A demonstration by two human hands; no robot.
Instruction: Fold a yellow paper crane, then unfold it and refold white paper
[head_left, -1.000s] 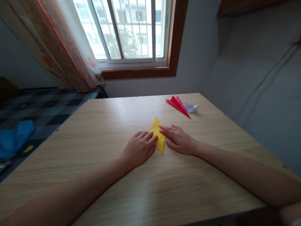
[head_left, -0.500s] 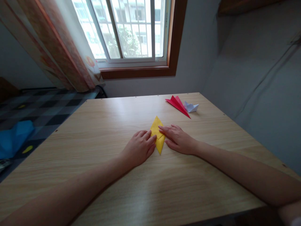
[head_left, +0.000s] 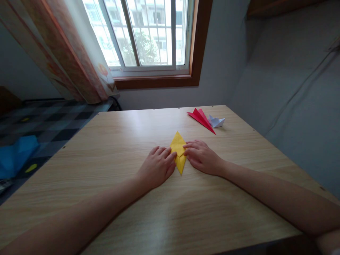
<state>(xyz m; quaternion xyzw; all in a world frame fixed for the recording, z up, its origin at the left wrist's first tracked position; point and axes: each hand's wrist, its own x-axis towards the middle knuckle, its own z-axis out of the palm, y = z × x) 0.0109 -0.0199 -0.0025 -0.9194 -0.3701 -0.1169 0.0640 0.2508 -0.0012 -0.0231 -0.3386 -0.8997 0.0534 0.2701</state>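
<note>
A yellow folded paper (head_left: 179,146), shaped like a long diamond, lies flat on the wooden table (head_left: 119,141) in front of me. My left hand (head_left: 158,167) rests palm down at its left side, fingertips pressing on the paper's left edge. My right hand (head_left: 202,157) lies at the right side, with its fingertips on the paper's right edge near the middle fold. The lower tip of the paper shows between the two hands.
A red folded paper (head_left: 201,118) and a small white folded paper (head_left: 216,121) lie at the table's far right. A window (head_left: 148,33) and a curtain (head_left: 66,53) are behind the table. A checked bed cover (head_left: 39,124) with a blue cloth (head_left: 16,154) is to the left.
My right fingertips have drawn back from the middle of the yellow paper to its right edge. The left hand has hardly moved.
</note>
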